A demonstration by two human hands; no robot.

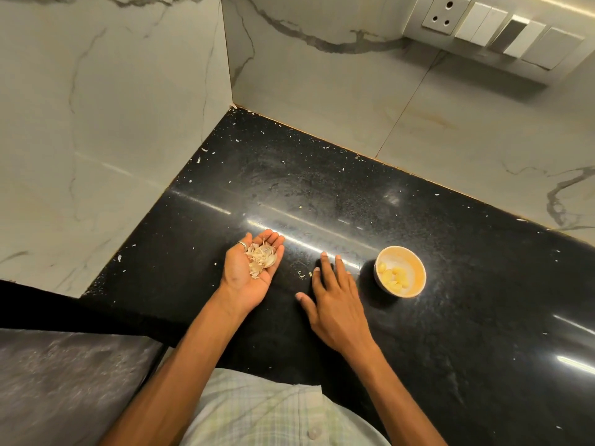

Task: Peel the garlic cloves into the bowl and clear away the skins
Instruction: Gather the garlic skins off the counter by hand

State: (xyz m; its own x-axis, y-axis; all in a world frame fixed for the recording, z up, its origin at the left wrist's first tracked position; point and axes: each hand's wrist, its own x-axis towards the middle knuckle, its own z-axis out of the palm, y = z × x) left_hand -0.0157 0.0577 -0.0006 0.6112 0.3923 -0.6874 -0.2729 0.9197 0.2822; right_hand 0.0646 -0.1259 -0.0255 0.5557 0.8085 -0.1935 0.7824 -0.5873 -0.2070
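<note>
Okay, nearest me my right hand lies flat, fingers spread, on the glossy black stone counter. My left hand sits just beside it, palm up and uncurled, carrying papery pale garlic skins. The small round cream bowl of peeled yellow garlic cloves sits to the right. Beyond that, bare counter runs to the marble wall corner.

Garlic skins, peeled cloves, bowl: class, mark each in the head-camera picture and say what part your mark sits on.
garlic skins [260, 257]: head view, centre of the pile in the left hand [240, 278].
peeled cloves [393, 278]: head view, middle of the yellow cluster.
bowl [415, 268]: head view, bare inner wall, right side.
</note>
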